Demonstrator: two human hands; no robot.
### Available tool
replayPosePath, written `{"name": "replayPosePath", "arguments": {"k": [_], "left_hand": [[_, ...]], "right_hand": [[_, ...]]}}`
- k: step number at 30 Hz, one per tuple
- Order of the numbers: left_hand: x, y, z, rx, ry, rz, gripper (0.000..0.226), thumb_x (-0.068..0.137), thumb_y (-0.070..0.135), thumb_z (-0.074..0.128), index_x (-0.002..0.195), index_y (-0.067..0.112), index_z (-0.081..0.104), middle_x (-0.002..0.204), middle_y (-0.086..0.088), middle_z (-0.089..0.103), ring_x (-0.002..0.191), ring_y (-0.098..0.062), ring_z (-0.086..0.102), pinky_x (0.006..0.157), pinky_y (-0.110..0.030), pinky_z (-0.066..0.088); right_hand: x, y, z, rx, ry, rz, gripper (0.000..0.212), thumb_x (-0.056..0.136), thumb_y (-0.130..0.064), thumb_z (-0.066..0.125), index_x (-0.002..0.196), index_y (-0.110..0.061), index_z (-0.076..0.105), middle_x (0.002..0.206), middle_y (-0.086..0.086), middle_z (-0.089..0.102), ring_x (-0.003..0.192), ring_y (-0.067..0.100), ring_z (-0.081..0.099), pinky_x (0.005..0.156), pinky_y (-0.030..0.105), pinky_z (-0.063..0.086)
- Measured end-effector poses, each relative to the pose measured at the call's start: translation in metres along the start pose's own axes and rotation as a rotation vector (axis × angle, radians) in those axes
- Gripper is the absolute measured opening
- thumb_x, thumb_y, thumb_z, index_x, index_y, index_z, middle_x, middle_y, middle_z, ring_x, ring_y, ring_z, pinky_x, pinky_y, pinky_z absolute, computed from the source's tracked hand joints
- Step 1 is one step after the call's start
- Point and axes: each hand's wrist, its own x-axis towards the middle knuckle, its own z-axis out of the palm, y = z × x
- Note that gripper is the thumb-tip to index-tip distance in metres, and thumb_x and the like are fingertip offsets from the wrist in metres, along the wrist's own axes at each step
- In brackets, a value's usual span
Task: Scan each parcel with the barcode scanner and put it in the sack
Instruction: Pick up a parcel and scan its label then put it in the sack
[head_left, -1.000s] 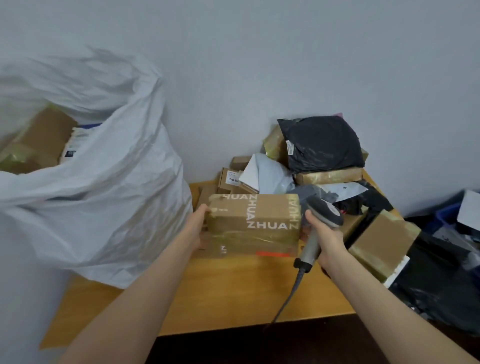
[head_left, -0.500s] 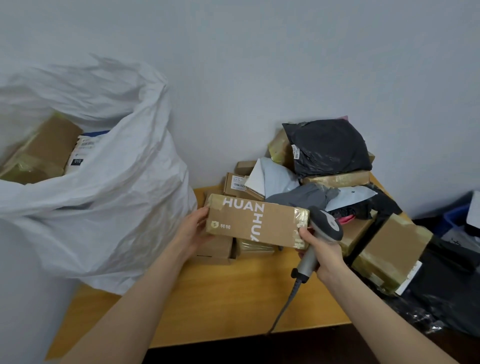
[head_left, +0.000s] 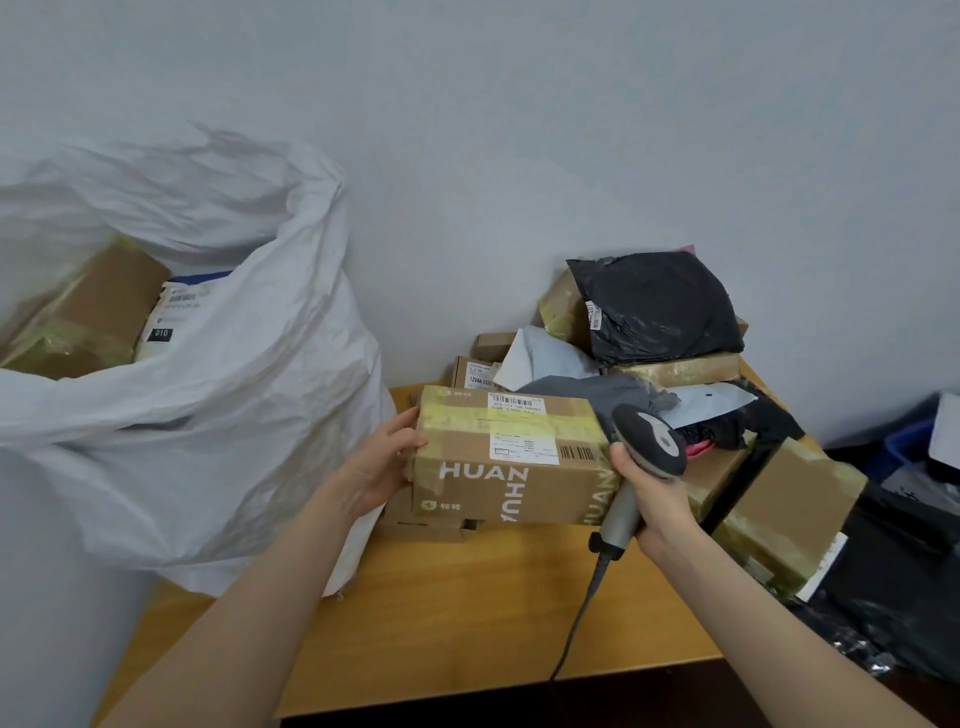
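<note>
With your left hand (head_left: 384, 462) gripping its end and your right hand (head_left: 657, 499) wrapped round the scanner (head_left: 649, 441), the box (head_left: 509, 467) above the table (head_left: 467, 597) is now turned with its label (head_left: 524, 449) up, so scanning comes next, then the sack (head_left: 234, 415).

Both bare forearms reach forward. The left hand (head_left: 382, 465) holds the left end of the box (head_left: 509, 467). The right hand (head_left: 657, 501) curls round the scanner (head_left: 649, 441) handle, thumb at the box's right end.
</note>
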Motion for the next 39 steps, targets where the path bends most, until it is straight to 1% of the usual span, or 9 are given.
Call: {"name": "replayPosePath", "arguments": {"k": [3,7,12,14,19,22,27,35,39], "left_hand": [[0.0,0.005,0.002,0.008,-0.004,0.007,0.061,0.08,0.02,0.064,0.138,0.026,0.047,0.128,-0.013,0.062,0.106,-0.03,0.063,0.074,-0.035,0.056],[0.008,0.005,-0.007,0.078,0.064,-0.118,0.063,0.075,0.052,0.073,0.131,0.028,0.057,0.129,-0.014,0.061,0.117,-0.036,0.057,0.095,-0.047,0.048],[0.011,-0.001,-0.021,0.016,0.154,-0.227,0.068,0.067,0.038,0.08,0.127,0.026,0.051,0.122,-0.017,0.063,0.109,-0.036,0.062,0.088,-0.052,0.053],[0.009,-0.003,-0.021,0.039,0.143,-0.277,0.07,0.064,0.032,0.083,0.127,0.028,0.052,0.122,-0.019,0.063,0.11,-0.038,0.061,0.087,-0.055,0.053],[0.014,-0.006,-0.008,0.046,0.225,-0.11,0.072,0.075,0.01,0.074,0.138,0.024,0.045,0.108,-0.009,0.068,0.086,-0.023,0.069,0.065,-0.036,0.056],[0.018,-0.011,0.0,-0.003,0.226,-0.03,0.087,0.077,-0.004,0.07,0.149,0.023,0.03,0.125,-0.009,0.061,0.084,-0.02,0.072,0.057,-0.03,0.056],[0.017,-0.028,0.002,-0.032,0.189,0.016,0.085,0.076,-0.008,0.068,0.147,0.025,0.034,0.126,-0.004,0.06,0.086,-0.017,0.072,0.06,-0.027,0.057],[0.014,-0.043,0.003,-0.048,0.184,0.03,0.098,0.066,-0.003,0.074,0.15,0.022,0.029,0.138,-0.007,0.052,0.114,-0.03,0.06,0.084,-0.044,0.055],[0.01,-0.042,0.004,-0.062,0.188,0.032,0.098,0.064,-0.001,0.075,0.149,0.024,0.032,0.133,-0.002,0.055,0.11,-0.027,0.063,0.074,-0.039,0.057]], "right_hand": [[0.001,-0.004,0.005,-0.04,0.014,0.018,0.036,0.072,-0.015,0.084,0.103,-0.011,0.067,0.111,0.012,0.07,0.106,0.034,0.064,0.095,0.055,0.051],[0.001,-0.003,0.006,-0.084,0.009,-0.001,0.026,0.072,-0.011,0.084,0.092,-0.013,0.069,0.1,0.009,0.072,0.096,0.032,0.066,0.082,0.045,0.055],[-0.002,0.005,0.007,-0.122,-0.013,-0.019,0.023,0.074,-0.007,0.082,0.094,-0.012,0.071,0.104,0.011,0.071,0.099,0.033,0.064,0.089,0.051,0.054],[-0.002,0.004,0.006,-0.158,-0.032,-0.048,0.026,0.076,-0.006,0.081,0.1,-0.008,0.07,0.105,0.012,0.071,0.096,0.028,0.064,0.081,0.045,0.055],[-0.012,0.002,0.015,-0.351,0.048,-0.204,0.033,0.08,-0.02,0.079,0.108,-0.018,0.062,0.095,-0.003,0.064,0.097,0.019,0.055,0.082,0.033,0.045],[-0.026,0.0,0.019,-0.448,0.008,-0.23,0.024,0.08,-0.027,0.079,0.093,-0.013,0.066,0.08,0.0,0.07,0.079,0.016,0.061,0.074,0.032,0.05],[-0.053,0.0,0.029,-0.394,-0.159,-0.098,0.018,0.084,-0.018,0.074,0.076,-0.004,0.066,0.05,0.005,0.062,0.04,0.012,0.053,0.043,0.024,0.044],[-0.076,0.007,0.044,-0.404,-0.177,-0.081,0.016,0.084,-0.019,0.073,0.079,-0.006,0.066,0.049,0.006,0.062,0.04,0.015,0.052,0.046,0.026,0.044],[-0.079,0.008,0.041,-0.387,-0.183,-0.062,0.016,0.084,-0.02,0.074,0.079,-0.006,0.067,0.05,0.006,0.061,0.039,0.015,0.051,0.044,0.026,0.042]]}}
